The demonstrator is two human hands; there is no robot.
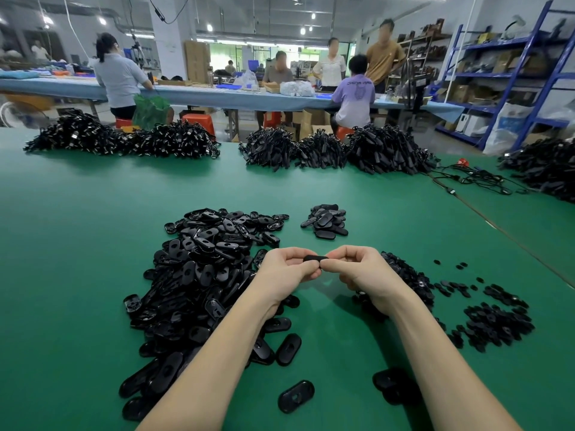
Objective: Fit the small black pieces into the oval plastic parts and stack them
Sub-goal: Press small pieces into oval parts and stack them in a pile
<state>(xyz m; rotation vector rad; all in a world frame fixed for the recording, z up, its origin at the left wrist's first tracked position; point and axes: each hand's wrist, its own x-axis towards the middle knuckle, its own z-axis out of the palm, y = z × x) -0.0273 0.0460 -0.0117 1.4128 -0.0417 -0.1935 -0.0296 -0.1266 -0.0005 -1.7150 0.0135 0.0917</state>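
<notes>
My left hand (287,270) and my right hand (357,270) meet above the green table and together pinch one black oval plastic part (315,259) between fingers and thumbs. Any small piece in it is hidden by my fingers. A big loose heap of oval parts (199,275) lies under and left of my left forearm. Small black pieces (494,325) are scattered in a heap to the right, with more behind my right hand (407,275). A small pile of oval parts (326,220) sits farther back, centre.
The green table (77,244) stretches wide. Large mounds of black cable-like parts (124,140) (339,149) line its far edge, with another at the right (547,169). Loose cables (479,178) trail at the right. People work at a blue table behind.
</notes>
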